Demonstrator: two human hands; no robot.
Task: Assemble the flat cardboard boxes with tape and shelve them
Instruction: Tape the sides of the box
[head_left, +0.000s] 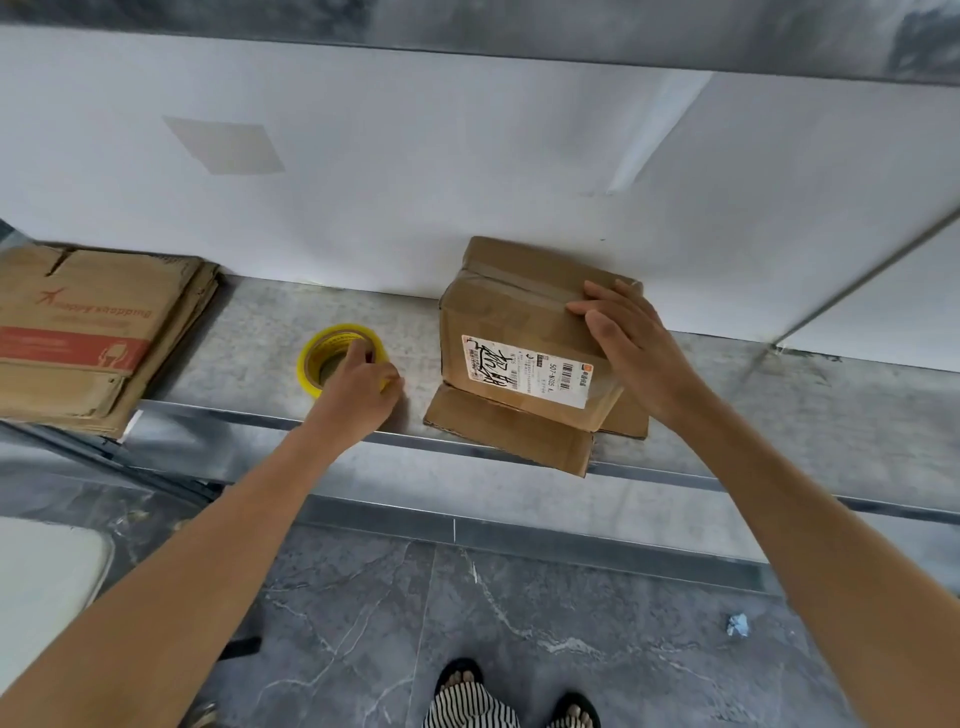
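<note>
Left hand (358, 376) grips yellow tape roll (318, 347); right hand (631, 345) presses flat on brown cardboard box (511, 317). Brace it while taping.

The left hand (363, 371) covers the 3 o'clock half of the tape (311, 358), and how its fingers sit in the core is unclear. The right hand (631, 345) hides the 3 o'clock corner of the box (498, 317). Fine print on the label (530, 371) is too small to read. At 9 o'clock the flat boxes (78, 332) run off the edge, as does a white object (47, 566) at 8 o'clock. At 6 o'clock the feet (461, 678) are cropped. A blue scrap (737, 625) at 4 o'clock is too small to identify. The upper shelf (519, 31) at 12 o'clock is blurred.
</note>
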